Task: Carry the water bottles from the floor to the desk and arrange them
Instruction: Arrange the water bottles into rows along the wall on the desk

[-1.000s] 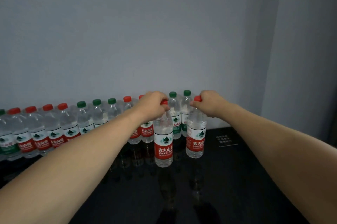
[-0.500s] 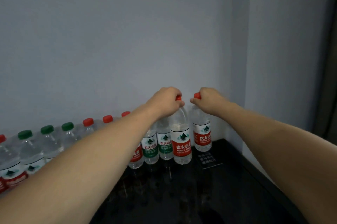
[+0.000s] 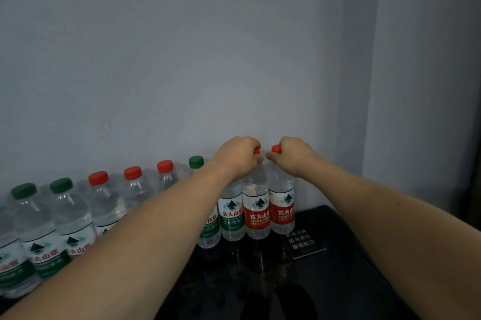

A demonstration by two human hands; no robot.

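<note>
Both hands have carried their 2 bottles back and to the right since the earlier frames, from out in front of the row to its right-hand end by the wall corner. Now the left hand [image 3: 238, 157] is curled over the neck of a clear plastic water bottle with a red cap and red label [image 3: 257, 211], and the right hand [image 3: 292, 154] pinches the neck of a second clear red-labelled bottle [image 3: 282, 211] just below its red cap [image 3: 276, 148]. The 2 bottles stand upright, touching or nearly so, on the glossy black desk top [image 3: 338, 280].

Holding at the neck looks deliberate: it keeps each bottle vertical and lets it slide in tight beside its neighbour, the clear green-labelled bottle [image 3: 231, 215] just left of the left hand. Further left of that hand, partly behind the forearm, the long row of clear green- and red-capped bottles [image 3: 99, 197] runs along the pale grey wall [image 3: 182, 59], so the new pair seems placed to extend it. Just below the right hand lies a small black card with white lettering [image 3: 302, 241], close to the bottle bases. Release has not yet happened.
</note>
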